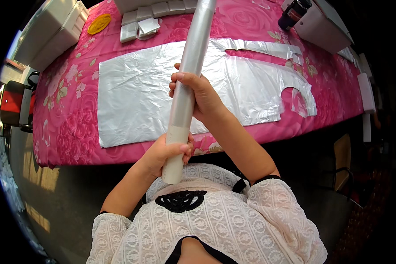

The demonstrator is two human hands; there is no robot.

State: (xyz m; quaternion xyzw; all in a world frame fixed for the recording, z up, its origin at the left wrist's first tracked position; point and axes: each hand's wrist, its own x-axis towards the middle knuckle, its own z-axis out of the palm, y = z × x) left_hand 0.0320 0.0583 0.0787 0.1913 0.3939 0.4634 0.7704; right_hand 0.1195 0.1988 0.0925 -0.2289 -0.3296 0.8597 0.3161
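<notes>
A long, slender roll of shiny, translucent plastic film (193, 48) is held in both hands above the near edge of the bench (66, 145), slanting so that its far end leans to the right and reaches the upper edge of the view. The film is wound on a pale cream, round tube (173, 171), whose bare lower end sticks out toward the person's front. The left hand (159, 154) has its grip wrapped around this bare part, thumb across the top. The right hand (201, 94) is higher up, its grip closed around the film-covered part, with fingertips curling past the left side.

Beneath the roll, a flat, creased, silver-grey plastic sheet (136, 97) lies across a pink cloth printed with roses (339, 92), which covers the bench. The sheet's right end has strap-like strips and a rounded cut-out. Beyond it, small, square white packets (144, 13) stand in a row, with a few more lying just in front. A yellow, oval object (99, 24) lies near white, block-shaped boxes (59, 42) on the left; at the far right, a dark bottle with a black lid (293, 14) is beside a large white box (323, 24)
</notes>
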